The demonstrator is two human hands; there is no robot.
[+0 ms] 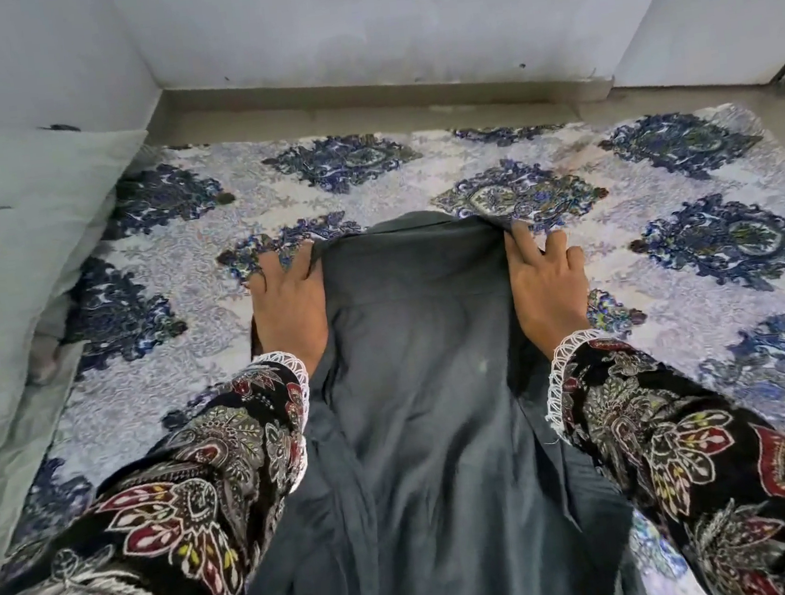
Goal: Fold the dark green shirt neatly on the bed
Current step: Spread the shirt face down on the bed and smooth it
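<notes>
The dark green shirt (420, 382) lies lengthwise down the middle of the bed (660, 178), collar end far from me, back side up, its sides folded in into a narrow strip. My left hand (288, 304) grips the shirt's far left shoulder corner, thumb tucked under the cloth. At the far right shoulder corner my right hand (545, 280) pinches the fabric the same way. Both wrists wear dark floral sleeves with white lace cuffs. The shirt's near end runs out of view at the bottom.
The bed carries a white and blue patterned sheet. A pale green pillow (9, 253) lies at the left edge on a matching cover. Beyond the bed are a strip of floor (358, 100) and grey walls (372, 11).
</notes>
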